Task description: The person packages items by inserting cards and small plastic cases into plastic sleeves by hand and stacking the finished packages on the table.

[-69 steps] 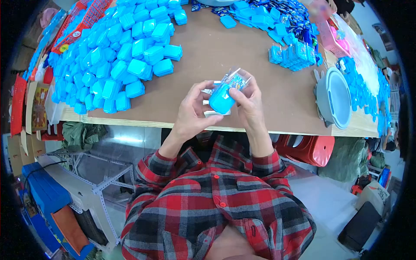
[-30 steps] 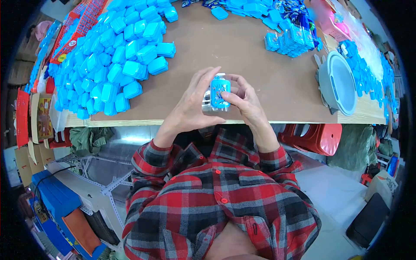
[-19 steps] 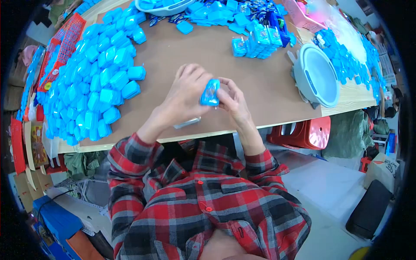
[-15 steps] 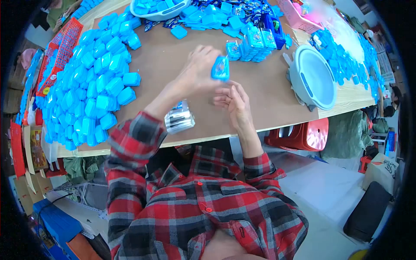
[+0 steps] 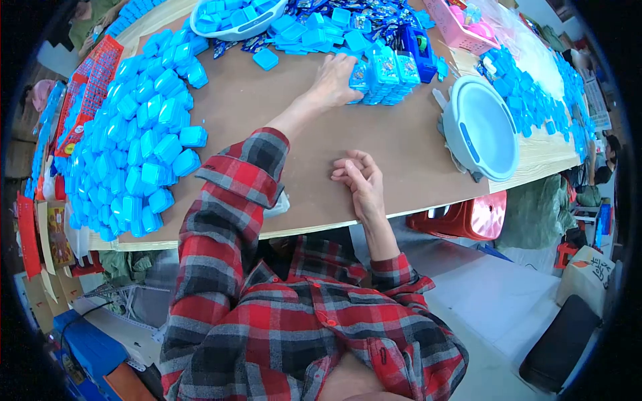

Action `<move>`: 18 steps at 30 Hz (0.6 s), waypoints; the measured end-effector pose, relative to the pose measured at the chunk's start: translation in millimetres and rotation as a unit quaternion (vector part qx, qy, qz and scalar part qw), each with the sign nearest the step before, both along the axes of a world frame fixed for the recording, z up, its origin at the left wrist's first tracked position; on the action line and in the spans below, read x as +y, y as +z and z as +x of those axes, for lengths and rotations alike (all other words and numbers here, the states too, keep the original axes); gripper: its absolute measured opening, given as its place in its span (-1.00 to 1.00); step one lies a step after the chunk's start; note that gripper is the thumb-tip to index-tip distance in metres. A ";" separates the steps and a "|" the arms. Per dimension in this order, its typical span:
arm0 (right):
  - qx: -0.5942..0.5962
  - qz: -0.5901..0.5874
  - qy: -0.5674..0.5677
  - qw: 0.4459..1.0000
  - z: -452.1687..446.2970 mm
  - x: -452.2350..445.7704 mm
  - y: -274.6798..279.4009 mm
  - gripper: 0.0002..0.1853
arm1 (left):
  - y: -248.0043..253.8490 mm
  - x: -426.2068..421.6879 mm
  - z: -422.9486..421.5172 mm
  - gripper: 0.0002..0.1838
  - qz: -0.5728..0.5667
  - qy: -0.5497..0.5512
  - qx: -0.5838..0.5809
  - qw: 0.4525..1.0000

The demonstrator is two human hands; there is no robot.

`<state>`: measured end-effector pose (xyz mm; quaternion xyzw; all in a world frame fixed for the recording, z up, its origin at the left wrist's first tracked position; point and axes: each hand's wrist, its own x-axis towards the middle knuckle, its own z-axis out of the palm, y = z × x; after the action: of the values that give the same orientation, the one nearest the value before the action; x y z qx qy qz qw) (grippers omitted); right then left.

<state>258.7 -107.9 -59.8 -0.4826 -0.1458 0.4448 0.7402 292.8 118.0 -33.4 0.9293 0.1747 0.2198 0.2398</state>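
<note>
Two heaps take up much of the brown table (image 5: pixel 307 147): blue boxes (image 5: pixel 144 137) along the left, and flat blue cases (image 5: pixel 314 33) at the far side, among dark blue packets (image 5: pixel 393 20); a basin (image 5: pixel 249 31) of blue pieces stands between the heaps; a red basket (image 5: pixel 93 93) sits at the outer left, beside the boxes; on the right a light blue tub (image 5: pixel 485 127) stands tilted near the table's edge, with loose blue pieces (image 5: pixel 531 100) past it and a pink basket (image 5: pixel 471 41) farther off; below the near edge show a red stool (image 5: pixel 488 217) and, to its right, green cloth (image 5: pixel 538 214); a black case (image 5: pixel 560 344) is on the pale floor at lower right.

Clad in a plaid sleeve (image 5: pixel 227 200), the left arm stretches forward to the far middle; the left hand (image 5: pixel 331 81) is palm down, its fingers and thumb set apart around the near side of the end box (image 5: pixel 359 79), at the left of the stack (image 5: pixel 384 70); I cannot tell whether it grips that box; the right hand (image 5: pixel 364 184) hangs over the near half, bent inward, fingers loosely half curled, palm bare; a clear pack (image 5: pixel 276 205) lies by the near edge, partly hidden by the sleeve.
</note>
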 end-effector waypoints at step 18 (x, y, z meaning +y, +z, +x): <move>-0.569 -0.156 0.063 0.805 -75.1 61.7 6.0 -0.83 | 30.5 -72.8 -252.9 -0.58 -0.031 0.102 -0.077 0.991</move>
<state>183.5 -46.2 -53.8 -0.7482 -0.4993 0.1529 0.4094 40.0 45.1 -2.9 0.8791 0.2564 0.3081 0.2579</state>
